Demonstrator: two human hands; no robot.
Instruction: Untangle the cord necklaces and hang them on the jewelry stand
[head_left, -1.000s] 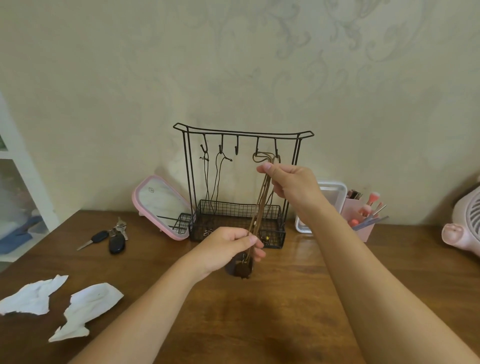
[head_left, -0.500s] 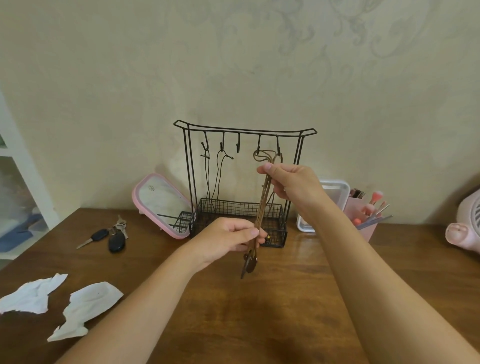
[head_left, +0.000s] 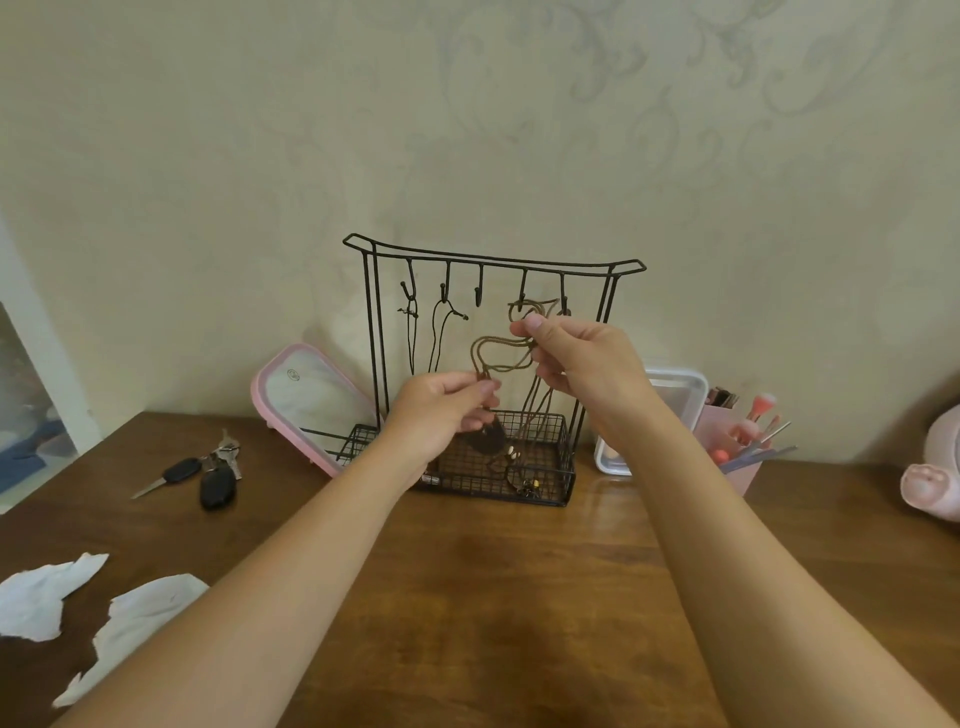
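Plainly the brown cord necklace (head_left: 500, 349) is up off the desk (head_left: 519, 597), held between both hands before the jewelry stand (head_left: 375, 332); the right hand (head_left: 576, 358) pinches it with thumb and forefinger near its top loop, which shows just above those fingers (head_left: 531, 326) and close under the two right-hand hooks (head_left: 521, 296), touching or not I cannot tell; the left hand (head_left: 441, 415), lower and leftward, pinches the strands above the dark pendant (head_left: 491, 441); the cord bows slack from upper right to lower left; the right hand is nearer a hook, so probably a short lift seats the loop; two black cord necklaces (head_left: 439, 338) hang on the left hooks; on the wooden desk lie a pink mirror (head_left: 306, 395), keys (head_left: 208, 473) and crumpled tissues (head_left: 130, 623).
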